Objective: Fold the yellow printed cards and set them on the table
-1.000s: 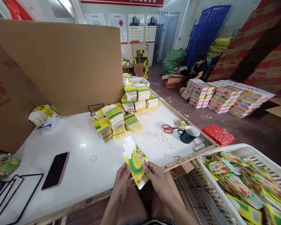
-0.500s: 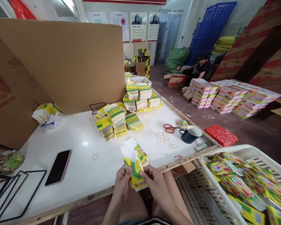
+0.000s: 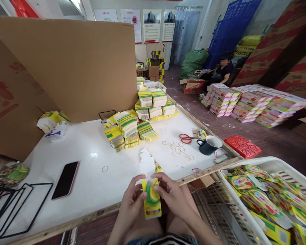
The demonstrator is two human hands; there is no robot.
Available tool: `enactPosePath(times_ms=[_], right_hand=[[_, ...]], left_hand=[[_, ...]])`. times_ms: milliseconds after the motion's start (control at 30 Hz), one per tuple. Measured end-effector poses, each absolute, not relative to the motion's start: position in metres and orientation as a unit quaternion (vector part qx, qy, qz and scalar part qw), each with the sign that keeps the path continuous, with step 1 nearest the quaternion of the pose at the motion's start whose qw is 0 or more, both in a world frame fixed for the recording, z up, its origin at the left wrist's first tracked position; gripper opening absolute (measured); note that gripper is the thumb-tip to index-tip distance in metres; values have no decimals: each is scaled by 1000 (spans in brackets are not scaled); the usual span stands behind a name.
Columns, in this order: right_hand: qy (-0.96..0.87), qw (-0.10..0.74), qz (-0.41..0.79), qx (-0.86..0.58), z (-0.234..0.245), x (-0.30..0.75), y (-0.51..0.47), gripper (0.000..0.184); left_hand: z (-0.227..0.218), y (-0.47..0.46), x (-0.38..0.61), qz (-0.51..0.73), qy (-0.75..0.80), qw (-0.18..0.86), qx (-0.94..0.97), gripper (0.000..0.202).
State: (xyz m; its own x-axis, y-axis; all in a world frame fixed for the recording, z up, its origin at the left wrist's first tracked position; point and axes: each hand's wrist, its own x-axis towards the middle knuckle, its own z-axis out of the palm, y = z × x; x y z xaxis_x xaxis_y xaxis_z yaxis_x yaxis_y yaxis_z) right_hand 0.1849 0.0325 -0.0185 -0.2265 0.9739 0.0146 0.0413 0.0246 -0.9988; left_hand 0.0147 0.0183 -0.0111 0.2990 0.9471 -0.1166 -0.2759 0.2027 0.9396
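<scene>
Between my two hands, just over the table's front edge, is a small yellow and green carton [image 3: 152,200] with a banana picture. My left hand [image 3: 133,199] grips its left side, thumb on the printed front. My right hand [image 3: 169,192] holds the right side with thumb in front and fingers at the top edge. Beyond my fingers, a white unprinted carton blank [image 3: 146,162] lies on the table, with a bit of colourful print at its right. Farther back stand bundled stacks of flat cartons [image 3: 126,127].
On the table [image 3: 89,173] are a phone [image 3: 65,180], rubber bands [image 3: 177,148], red scissors [image 3: 185,138], a dark mug [image 3: 210,145] and wire racks [image 3: 22,207]. A white basket [image 3: 272,162] of cartons stands at right. Cardboard [image 3: 91,71] walls the back. A person [image 3: 223,69] sits beyond stacked boxes.
The carton in my hands has turned more upright and looks flatter and straighter. My fingers have shifted up toward its top edge. The view has moved slightly.
</scene>
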Motion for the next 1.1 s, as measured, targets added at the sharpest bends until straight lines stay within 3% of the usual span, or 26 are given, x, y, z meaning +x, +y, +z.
enactPosePath(times_ms=[67, 133, 233, 300, 533, 700, 833, 1100], right_hand=[[-589, 416, 539, -435, -13, 188, 33, 16], [-606, 412, 521, -437, -10, 189, 33, 19], [-594, 441, 497, -454, -9, 189, 32, 14], [-569, 463, 501, -459, -10, 188, 32, 23], [-638, 415, 465, -451, -2, 201, 34, 28], [-637, 308, 488, -511, -11, 198, 33, 28], [-657, 303, 418, -549, -17, 190, 31, 28], [-667, 291, 389, -564, -6, 193, 27, 33]], left_hand=[[-9, 16, 14, 435, 361, 698, 439, 34], [-8, 13, 15, 428, 348, 713, 434, 31], [-8, 10, 18, 439, 347, 715, 420, 52], [-8, 10, 19, 442, 349, 714, 416, 66], [-5, 13, 18, 430, 400, 669, 456, 32], [-9, 11, 22, 420, 415, 635, 499, 32], [-7, 8, 24, 416, 403, 656, 484, 37], [-6, 11, 25, 440, 404, 663, 451, 38]])
